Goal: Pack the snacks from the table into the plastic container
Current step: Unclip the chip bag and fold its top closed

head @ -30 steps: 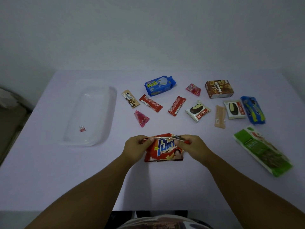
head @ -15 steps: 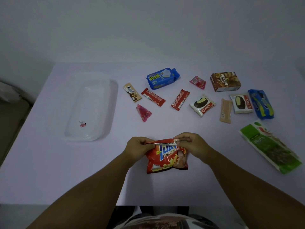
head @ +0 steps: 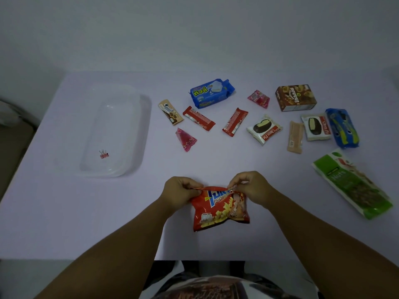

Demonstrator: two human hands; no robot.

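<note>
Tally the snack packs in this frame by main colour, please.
Red: 3 (chip bag in both hands)
Pink: 2
Blue: 2
Brown/tan: 3
White Choco Pie: 2
Green: 1, the nuts pack
Total: 13

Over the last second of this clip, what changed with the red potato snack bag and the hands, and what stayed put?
The red potato snack bag now hangs lower, its front turned more toward the camera. The left hand and right hand have kept pinching its top edge throughout; nothing was let go. The plastic container still holds only a small binder clip, and the other snacks on the table lie as before.
</note>
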